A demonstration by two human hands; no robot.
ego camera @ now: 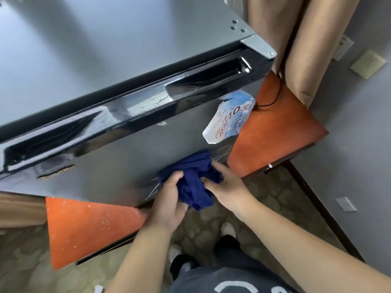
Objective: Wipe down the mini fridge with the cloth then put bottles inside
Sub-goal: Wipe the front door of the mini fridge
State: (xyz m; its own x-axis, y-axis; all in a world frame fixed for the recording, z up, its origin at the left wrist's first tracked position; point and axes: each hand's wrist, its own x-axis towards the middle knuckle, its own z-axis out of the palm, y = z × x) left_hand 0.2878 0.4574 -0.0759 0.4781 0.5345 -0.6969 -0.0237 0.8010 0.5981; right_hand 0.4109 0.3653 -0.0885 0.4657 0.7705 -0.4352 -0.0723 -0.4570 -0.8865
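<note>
A grey mini fridge point(118, 157) fills the upper left of the head view, seen from above, its door shut, with a glossy black recessed handle strip along the door's top. A bunched dark blue cloth point(193, 182) lies against the lower part of the door front. My left hand point(169, 199) grips the cloth's left side. My right hand point(224, 185) holds its right side, fingers curled into the folds. No bottles are in view.
The fridge stands on an orange wooden cabinet point(275, 134). A torn blue-and-white sticker point(228, 119) hangs on the door's right side. A tan curtain point(300, 43) and a black cable point(273, 102) are at the right. Patterned carpet and my shoes lie below.
</note>
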